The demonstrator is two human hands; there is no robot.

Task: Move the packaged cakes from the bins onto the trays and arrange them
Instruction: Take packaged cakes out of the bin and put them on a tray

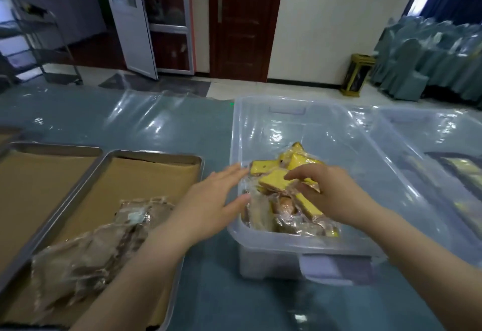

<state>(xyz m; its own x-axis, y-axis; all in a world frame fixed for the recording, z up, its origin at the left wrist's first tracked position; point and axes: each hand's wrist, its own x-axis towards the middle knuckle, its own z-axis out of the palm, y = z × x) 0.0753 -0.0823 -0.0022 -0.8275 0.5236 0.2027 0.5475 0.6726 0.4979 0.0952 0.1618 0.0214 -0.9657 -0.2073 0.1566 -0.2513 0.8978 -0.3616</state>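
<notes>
Pinching top cake in bin: right hand fingers curled round it; left hand flat, fingers wide. Tray lies left, nearer left hand.

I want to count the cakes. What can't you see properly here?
Head view:
- Cakes in the near bin: piled up, partly behind the left hand and the right hand, which grips one cake.
- Far bin: cut off by the right edge, glare over its contents.
- Packs on the tray: blurred, partly under the left forearm.

Right hand pinches packaged cake in bin.
</notes>
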